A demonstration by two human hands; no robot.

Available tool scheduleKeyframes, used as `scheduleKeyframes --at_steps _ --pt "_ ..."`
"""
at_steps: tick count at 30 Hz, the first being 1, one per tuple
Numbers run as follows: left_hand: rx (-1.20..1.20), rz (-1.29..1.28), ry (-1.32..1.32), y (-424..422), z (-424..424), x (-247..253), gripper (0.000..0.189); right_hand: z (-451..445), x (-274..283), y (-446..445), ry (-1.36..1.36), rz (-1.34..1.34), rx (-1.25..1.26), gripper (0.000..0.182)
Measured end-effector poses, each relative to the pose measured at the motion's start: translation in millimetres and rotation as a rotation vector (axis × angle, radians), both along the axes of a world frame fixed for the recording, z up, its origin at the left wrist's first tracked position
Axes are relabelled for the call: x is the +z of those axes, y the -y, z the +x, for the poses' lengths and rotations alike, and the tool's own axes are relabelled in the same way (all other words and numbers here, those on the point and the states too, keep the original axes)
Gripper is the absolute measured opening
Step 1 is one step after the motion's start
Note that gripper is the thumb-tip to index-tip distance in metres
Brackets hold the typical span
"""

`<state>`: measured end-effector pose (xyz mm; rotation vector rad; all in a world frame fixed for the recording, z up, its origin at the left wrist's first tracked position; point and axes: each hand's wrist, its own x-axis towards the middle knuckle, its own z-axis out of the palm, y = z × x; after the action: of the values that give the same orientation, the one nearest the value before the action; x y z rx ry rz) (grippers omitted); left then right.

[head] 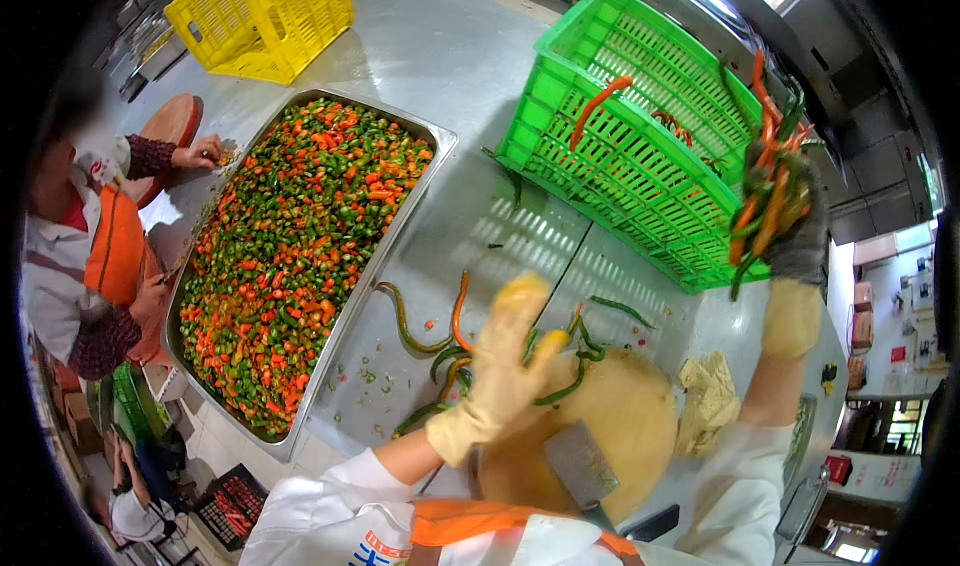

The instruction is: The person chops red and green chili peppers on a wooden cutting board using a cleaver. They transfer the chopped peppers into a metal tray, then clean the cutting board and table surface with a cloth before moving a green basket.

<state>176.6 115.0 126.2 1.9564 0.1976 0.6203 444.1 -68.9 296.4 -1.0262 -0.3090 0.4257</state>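
Observation:
My left hand (502, 363), in a cream rubber glove, reaches with spread fingers over long red and green chili peppers (409, 331) strewn on the metal table. Just right of it lies a round chopping board (645, 408) with a cleaver (581, 461) on its near part. My right hand (796, 243), wearing a dark glove over a cream one, grips a bunch of long chili peppers (772, 183) beside the right end of a green plastic crate (637, 183). More peppers show inside the crate, and one red pepper (596, 108) hangs over its side.
A steel tray (375, 254) heaped with chopped peppers stands on the left. Beyond it are a yellow crate (270, 22) and a co-worker (97, 243) beside a round board (176, 119). A crumpled cloth (706, 397) lies right of my board. Another person (135, 510) is at lower left.

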Motion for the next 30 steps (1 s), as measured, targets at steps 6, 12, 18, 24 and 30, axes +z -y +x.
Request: scheduleKeyframes --at_steps 6,12,18,24,30 --pt "0.43 0.495 -0.765 -45.0 -11.7 -80.3 0.079 107.9 3.1 12.1 -0.03 -0.487 -0.242 0.041" --pt "0.366 0.618 -0.615 -48.9 -14.6 -108.5 0.05 41.5 -58.7 -33.2 1.253 -1.054 -0.781 0.048" --pt "0.292 0.374 -0.48 -53.1 -12.6 -108.3 0.032 -45.8 -179.9 -140.8 1.125 -1.369 0.18 0.046" --pt "0.339 0.425 -0.415 -50.1 -11.2 -105.3 0.027 -43.8 -295.0 -200.7 0.901 -1.491 0.298 0.043" --pt "0.315 0.38 -0.364 -50.5 -11.4 -113.9 0.029 -91.8 -311.0 -174.2 0.78 -1.363 0.338 0.029"
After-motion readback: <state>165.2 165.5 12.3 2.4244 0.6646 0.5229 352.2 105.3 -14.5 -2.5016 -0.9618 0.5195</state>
